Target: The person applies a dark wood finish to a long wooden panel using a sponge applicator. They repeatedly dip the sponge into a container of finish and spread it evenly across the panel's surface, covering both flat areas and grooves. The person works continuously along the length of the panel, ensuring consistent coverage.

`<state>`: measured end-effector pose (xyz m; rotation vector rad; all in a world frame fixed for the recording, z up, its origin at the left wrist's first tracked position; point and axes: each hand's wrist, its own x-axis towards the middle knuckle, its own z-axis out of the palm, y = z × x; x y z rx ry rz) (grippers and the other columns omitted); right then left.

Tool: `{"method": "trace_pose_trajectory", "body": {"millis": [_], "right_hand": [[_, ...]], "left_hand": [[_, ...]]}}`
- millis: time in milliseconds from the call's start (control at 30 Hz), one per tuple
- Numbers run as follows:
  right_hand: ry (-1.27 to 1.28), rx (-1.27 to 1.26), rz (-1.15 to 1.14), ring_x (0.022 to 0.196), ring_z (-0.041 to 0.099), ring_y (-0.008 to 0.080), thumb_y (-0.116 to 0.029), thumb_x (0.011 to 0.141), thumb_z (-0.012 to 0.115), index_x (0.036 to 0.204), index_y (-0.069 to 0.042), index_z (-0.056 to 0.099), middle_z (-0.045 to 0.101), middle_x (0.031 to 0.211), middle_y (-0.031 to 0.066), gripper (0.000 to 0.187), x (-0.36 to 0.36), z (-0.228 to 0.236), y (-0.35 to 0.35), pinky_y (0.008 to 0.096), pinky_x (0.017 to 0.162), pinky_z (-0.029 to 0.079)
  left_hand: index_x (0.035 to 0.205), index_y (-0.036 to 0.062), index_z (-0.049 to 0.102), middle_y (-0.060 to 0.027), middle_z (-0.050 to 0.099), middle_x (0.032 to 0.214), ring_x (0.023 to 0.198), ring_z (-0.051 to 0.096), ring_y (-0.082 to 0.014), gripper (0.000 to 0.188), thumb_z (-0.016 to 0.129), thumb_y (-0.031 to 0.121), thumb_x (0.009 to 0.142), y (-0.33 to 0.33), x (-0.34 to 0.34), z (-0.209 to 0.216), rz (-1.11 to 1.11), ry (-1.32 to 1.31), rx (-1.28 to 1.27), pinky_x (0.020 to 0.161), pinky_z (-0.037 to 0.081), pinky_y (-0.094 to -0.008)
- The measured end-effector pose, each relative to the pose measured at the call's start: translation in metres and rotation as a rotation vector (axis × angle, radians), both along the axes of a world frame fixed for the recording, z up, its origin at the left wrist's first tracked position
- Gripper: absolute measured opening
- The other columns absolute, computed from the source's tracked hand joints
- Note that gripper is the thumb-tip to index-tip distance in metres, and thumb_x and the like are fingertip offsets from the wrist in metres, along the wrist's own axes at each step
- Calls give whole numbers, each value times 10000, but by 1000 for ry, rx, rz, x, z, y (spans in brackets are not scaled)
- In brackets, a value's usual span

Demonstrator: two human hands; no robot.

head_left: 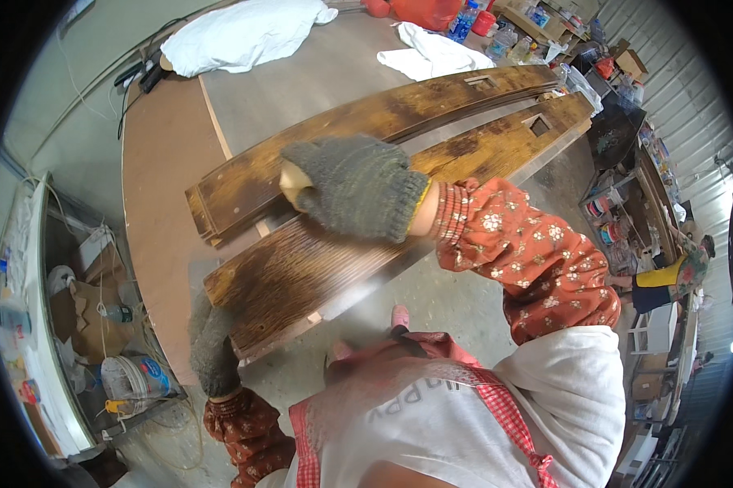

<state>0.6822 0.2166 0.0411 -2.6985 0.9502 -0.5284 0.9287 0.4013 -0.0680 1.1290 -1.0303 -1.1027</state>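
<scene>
Two long, slightly curved wooden boards lie side by side on the work table, stained brown with dark patches. The near board (464,154) has a square cut-out close to its far right end, and the far board (358,114) has a similar one. My right hand (358,185), in a grey knit glove, is closed over the near board around a pale tan piece (295,180); its kind is unclear. At the near board's left end, my gloved left hand (213,350) grips the edge, its fingers partly hidden. Floral red sleeves cover both forearms.
White cloths (244,37) lie on the table's (159,187) far side, near plastic bottles (464,23). To the left, a low shelf holds a white bucket (130,378). Another person (667,276) stands far right, near cluttered shelving.
</scene>
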Motion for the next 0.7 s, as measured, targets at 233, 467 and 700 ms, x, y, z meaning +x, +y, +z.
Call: {"method": "trace_pose_trajectory", "body": {"millis": [233,467,700], "right_hand": [[278,-322,-285,881,674,326,-296,800,727,1199,-104,595,682,972,160,462,-167,10,-68,412,778,534],[112,-240,-481,965,679,316,-360,890,646,1281,-84,582,683,1096,182,483,-254,0,-102,398,884,539],[15,-52,-106,746,649,343,-235,917,490,843,-44,631,656,795,189,248,-156,11,-53,464,725,515]], "left_hand": [[1302,-42,529,-121,586,1236,1125,541,-222,529,644,248,874,13,-3,3,249,-11,109,996,410,-361],[1291,-31,529,-129,592,1217,1166,521,-247,565,741,156,802,16,-3,39,438,-552,198,1026,391,-367],[1303,12,545,-171,545,1310,1255,487,-309,569,766,173,804,-14,-63,93,157,-1171,-109,1071,373,-412]]}}
